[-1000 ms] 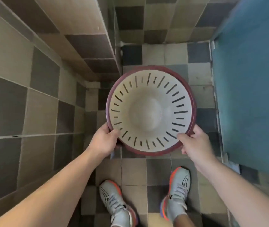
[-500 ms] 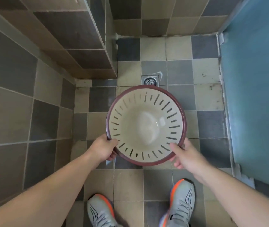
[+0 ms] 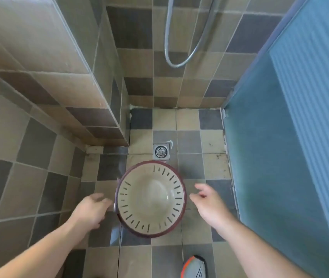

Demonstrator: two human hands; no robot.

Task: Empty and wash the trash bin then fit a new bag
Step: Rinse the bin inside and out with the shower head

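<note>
The trash bin is a round beige basket with slits in its wall and a dark red rim. It stands upright on the tiled floor, seen from above, and looks empty inside. My left hand hovers just left of the rim, fingers loose, holding nothing. Just right of the rim is my right hand, fingers spread and apart from the bin. Both hands are motion-blurred.
A metal floor drain lies just beyond the bin. A tiled wall block juts out on the left, and a blue panel closes the right side. A shower hose hangs on the back wall. My shoe is near the bottom.
Both hands held the bin's rim and lowered it toward the floor. Now the bin stands on the tiles and both hands have let go and drawn apart.
</note>
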